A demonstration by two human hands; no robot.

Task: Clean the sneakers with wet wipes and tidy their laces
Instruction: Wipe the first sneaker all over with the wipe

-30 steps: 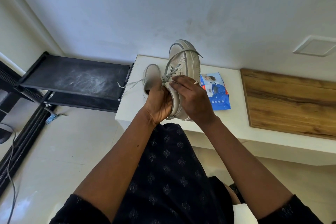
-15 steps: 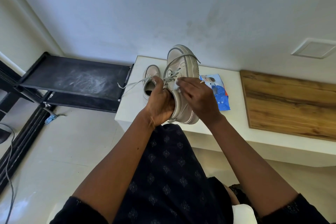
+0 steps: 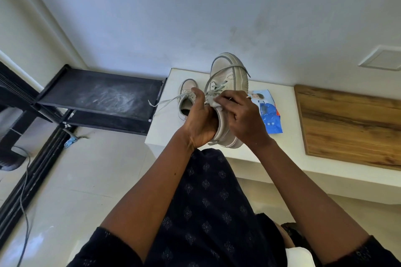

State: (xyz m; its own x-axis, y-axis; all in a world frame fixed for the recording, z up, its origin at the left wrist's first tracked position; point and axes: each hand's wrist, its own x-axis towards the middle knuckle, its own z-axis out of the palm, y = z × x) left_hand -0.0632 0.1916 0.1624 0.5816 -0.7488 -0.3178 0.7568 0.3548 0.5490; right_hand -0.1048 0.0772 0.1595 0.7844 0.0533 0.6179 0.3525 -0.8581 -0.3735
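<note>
Left hand [image 3: 201,123] grips raised sneaker [image 3: 227,80] over table [image 3: 288,102], second sneaker [image 3: 186,93] at its 9 o'clock, right hand [image 3: 240,117] pinches wipe [image 3: 213,103] on laces [image 3: 217,89]; best short strokes along eyelets, firm hold.

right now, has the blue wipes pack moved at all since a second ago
No. The wipes pack lies in the same spot on the white table, at the same gap from the wooden board.

Left hand [image 3: 200,124] gripping raised sneaker [image 3: 227,93], right hand [image 3: 240,115] pressing wipe [image 3: 213,103] on laces, white ledge [image 3: 165,123]
</note>
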